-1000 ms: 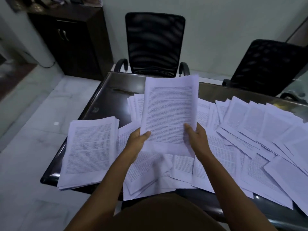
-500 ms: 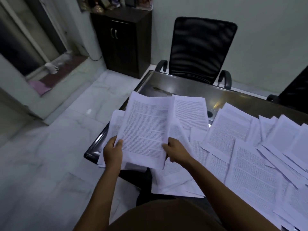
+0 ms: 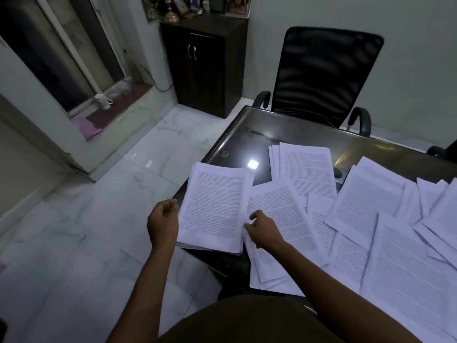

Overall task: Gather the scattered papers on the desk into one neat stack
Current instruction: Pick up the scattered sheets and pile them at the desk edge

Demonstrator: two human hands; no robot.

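Observation:
A thick stack of printed papers [image 3: 215, 209] lies at the desk's near left corner, its front edge overhanging the desk [image 3: 249, 134]. My left hand [image 3: 163, 219] is loosely curled against the stack's left edge and grips nothing. My right hand [image 3: 264, 229] rests its fingertips at the stack's lower right edge, on top of loose sheets [image 3: 279, 214]. Scattered papers [image 3: 366, 206] overlap across the middle and right of the desk. A smaller pile [image 3: 306, 167] lies further back.
A black mesh office chair [image 3: 324, 75] stands behind the desk, and part of another chair [image 3: 445, 151] shows at the right edge. A dark cabinet [image 3: 205, 65] stands against the far wall. White marble floor [image 3: 99, 219] lies to the left of the desk.
The bundle I held up in both hands has come down onto the left corner stack, and both hands have let go. The view has swung left.

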